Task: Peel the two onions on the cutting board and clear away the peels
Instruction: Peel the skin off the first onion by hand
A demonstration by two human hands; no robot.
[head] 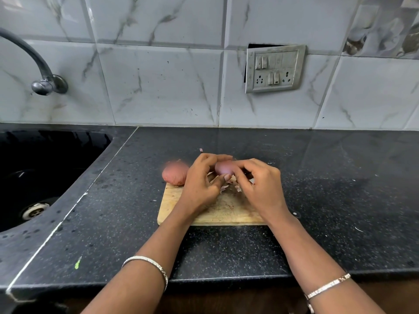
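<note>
Plainly the peeling is under way on the first onion [223, 169], pale and glossy at the middle of the frame. It is lifted just above the far edge of the cutting board [226, 214] with both hands closed on it. The left hand [200, 182] cups it from the left, fingers curled over the top and thumb below. That grip is clamped on the onion, seemingly to steady and turn it. The right hand [260, 184] comes in from the right, its grip pinched against the onion's side, most likely nipping a strip of skin to pull off. Whether skin actually lies between those fingertips is too blurred to tell. Holding the onion over the board makes sense, since loose peels [229, 186] collect on the wood right beneath the hands rather than on the dark counter [340, 189]. The second onion [175, 173], dull reddish and apparently in its dry skin, rests at the board's upper left corner. It sits just left of the left hand, within reach but out of the way. One small scrap [200, 150] lies on the counter beyond the hands. The sink [45, 166] fills the left of the frame. By my judgement less than half the task is done: one onion is nearly bare, one is untouched, and the peels are not yet gathered.
</note>
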